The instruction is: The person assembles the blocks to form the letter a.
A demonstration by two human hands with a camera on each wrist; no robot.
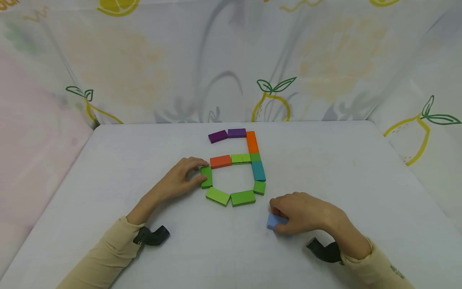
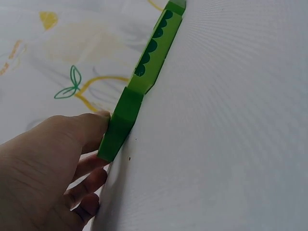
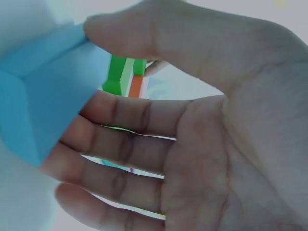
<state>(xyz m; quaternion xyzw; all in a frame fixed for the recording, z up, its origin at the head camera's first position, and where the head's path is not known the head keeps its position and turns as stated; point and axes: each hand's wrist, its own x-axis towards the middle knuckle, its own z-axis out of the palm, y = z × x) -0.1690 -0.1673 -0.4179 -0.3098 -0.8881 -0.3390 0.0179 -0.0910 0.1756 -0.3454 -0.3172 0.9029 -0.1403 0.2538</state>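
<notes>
My left hand point(image 1: 177, 180) pinches a green block point(image 1: 206, 177) between thumb and fingers, at the left side of a figure laid out in coloured blocks. In the left wrist view, that green block meets a light green block point(image 2: 153, 53) at one end. Right of the figure's lower end, my right hand point(image 1: 306, 212) grips a light blue block point(image 3: 53, 91) between thumb and fingertips. A red-orange block point(image 1: 220, 161) lies just above the left hand's green block. Beneath it a light green block point(image 1: 218, 196) slants toward another green block point(image 1: 243, 198).
Two purple blocks point(image 1: 236, 133) form the figure's top. Down its right side run an orange block point(image 1: 252, 142), a teal block point(image 1: 258, 171) and small green blocks point(image 1: 259, 188). The white table point(image 1: 144, 148) ends at a lemon-patterned cloth point(image 1: 223, 60) behind.
</notes>
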